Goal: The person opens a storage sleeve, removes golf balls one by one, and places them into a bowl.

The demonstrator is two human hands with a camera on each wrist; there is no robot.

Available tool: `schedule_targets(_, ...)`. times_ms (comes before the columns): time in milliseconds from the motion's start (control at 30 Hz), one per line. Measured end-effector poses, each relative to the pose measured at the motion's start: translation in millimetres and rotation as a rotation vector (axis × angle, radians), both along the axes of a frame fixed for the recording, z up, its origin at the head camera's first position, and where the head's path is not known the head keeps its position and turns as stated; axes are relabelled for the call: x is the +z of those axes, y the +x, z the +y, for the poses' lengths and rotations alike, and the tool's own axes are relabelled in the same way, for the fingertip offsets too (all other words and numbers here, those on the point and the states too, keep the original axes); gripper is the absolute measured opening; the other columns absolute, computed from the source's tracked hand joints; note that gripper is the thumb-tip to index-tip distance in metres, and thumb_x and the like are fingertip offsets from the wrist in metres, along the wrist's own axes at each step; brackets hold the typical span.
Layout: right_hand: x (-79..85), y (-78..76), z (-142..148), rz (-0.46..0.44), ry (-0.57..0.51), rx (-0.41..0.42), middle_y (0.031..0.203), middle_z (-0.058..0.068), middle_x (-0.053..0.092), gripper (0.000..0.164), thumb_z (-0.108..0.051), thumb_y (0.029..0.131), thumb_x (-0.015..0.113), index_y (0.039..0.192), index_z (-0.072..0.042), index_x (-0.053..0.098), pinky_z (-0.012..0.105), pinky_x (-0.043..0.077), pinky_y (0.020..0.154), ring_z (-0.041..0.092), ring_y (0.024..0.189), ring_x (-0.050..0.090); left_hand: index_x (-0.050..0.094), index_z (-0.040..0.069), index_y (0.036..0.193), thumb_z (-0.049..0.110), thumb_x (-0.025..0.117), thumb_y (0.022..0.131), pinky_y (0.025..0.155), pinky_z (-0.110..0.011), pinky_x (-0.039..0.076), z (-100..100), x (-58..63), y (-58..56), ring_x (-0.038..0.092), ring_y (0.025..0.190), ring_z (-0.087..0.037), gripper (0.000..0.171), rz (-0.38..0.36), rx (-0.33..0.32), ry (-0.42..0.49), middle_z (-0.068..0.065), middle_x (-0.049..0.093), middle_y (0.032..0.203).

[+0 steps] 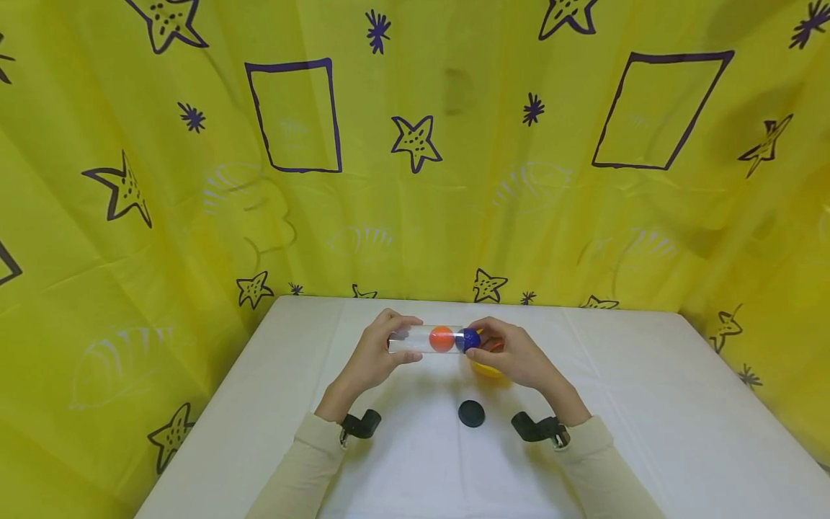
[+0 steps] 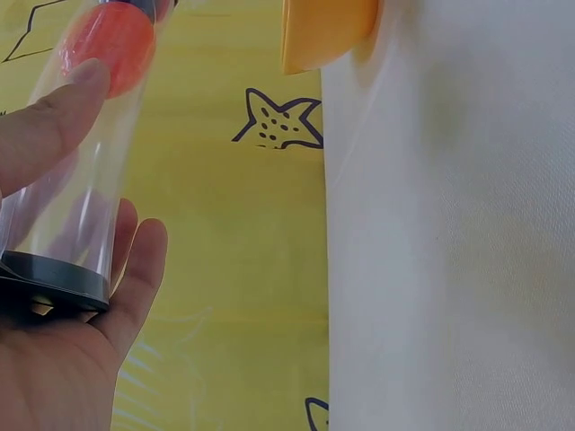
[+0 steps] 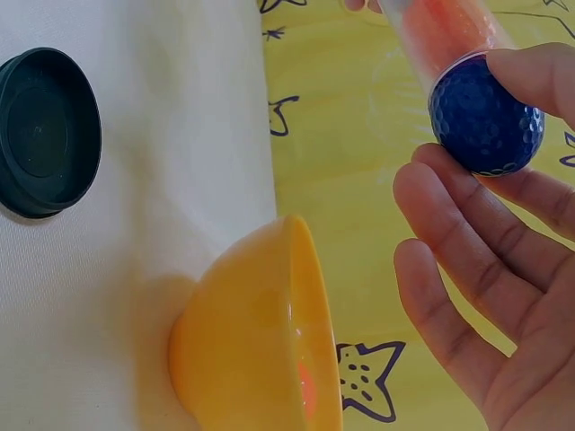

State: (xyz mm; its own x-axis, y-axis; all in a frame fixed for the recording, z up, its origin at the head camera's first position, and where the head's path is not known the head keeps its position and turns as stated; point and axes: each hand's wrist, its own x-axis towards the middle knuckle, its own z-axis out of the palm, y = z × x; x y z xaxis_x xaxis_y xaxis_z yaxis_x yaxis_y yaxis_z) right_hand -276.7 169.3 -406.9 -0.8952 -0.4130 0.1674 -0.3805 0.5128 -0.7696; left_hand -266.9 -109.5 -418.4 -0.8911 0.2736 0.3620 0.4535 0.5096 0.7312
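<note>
My left hand [image 1: 369, 355] grips a clear tube [image 1: 410, 339] that lies nearly level above the table. A dark cap [image 2: 56, 277] closes the tube's end by the left palm. Inside the tube is an orange ball [image 1: 442, 339]. At the other end sits a dimpled blue golf ball [image 3: 485, 117], partly inside the rim and partly sticking out. The right hand [image 1: 515, 355] pinches this ball between thumb and fingers. Just below the right hand stands a yellow bowl [image 3: 238, 341] with something orange in it; the rest of its contents is hidden.
A round black lid [image 1: 471, 414] lies on the white tabletop [image 1: 415, 461], between the forearms and nearer the body. A yellow curtain [image 1: 415, 202] with drawn stars hangs behind and beside the table. Each wrist wears a black camera mount [image 1: 363, 424].
</note>
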Motion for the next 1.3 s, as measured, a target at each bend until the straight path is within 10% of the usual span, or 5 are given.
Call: schedule_targets(1300,-1.1,-5.8,13.0,-0.012,-0.022,-0.105,0.104,0.012,0.067,0.039,-0.022,0.093,0.075,0.125,-0.007,0.060,0.029,0.056,0.079,0.023,0.095,0.062,0.068,0.015,0.128,0.008,0.086,0.080,0.087,-0.048,0.058,-2.0,0.0,0.7,0.059,0.104,-0.034,0.052,-0.010,0.005,0.055,-0.011,0.057,0.115)
